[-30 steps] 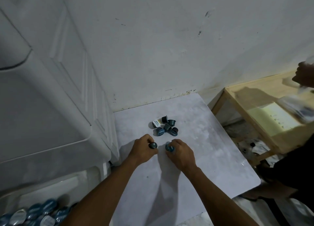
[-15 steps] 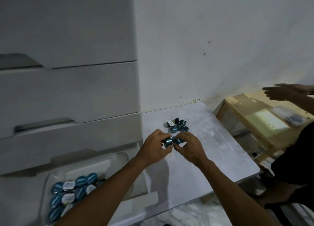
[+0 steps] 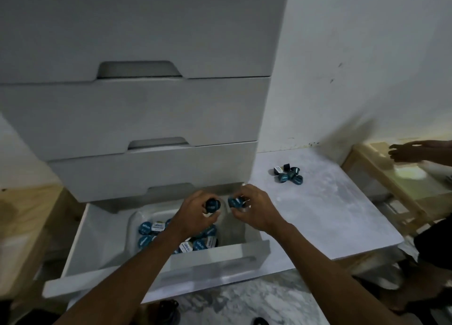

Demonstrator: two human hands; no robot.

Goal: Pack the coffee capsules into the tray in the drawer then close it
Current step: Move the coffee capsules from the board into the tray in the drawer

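My left hand (image 3: 193, 217) grips a dark blue coffee capsule (image 3: 212, 204), and my right hand (image 3: 254, 209) grips another blue capsule (image 3: 235, 202). Both hands hover over the open bottom drawer (image 3: 156, 273), above the clear plastic tray (image 3: 133, 223) inside it. Several blue and white-lidded capsules (image 3: 151, 228) lie in the tray, partly hidden by my left forearm. A small cluster of loose capsules (image 3: 288, 174) remains on the pale table top (image 3: 330, 217) to the right, near the wall.
Shut white drawers (image 3: 146, 114) stack above the open one. A wooden stand (image 3: 381, 178) sits right of the table, where another person's hand (image 3: 411, 151) reaches. Marble floor (image 3: 244, 302) lies below the drawer front. A wooden surface (image 3: 22, 217) is at left.
My view swung left from the table to the drawer. Both hands lifted a capsule each off the table and carried them left, over the tray.
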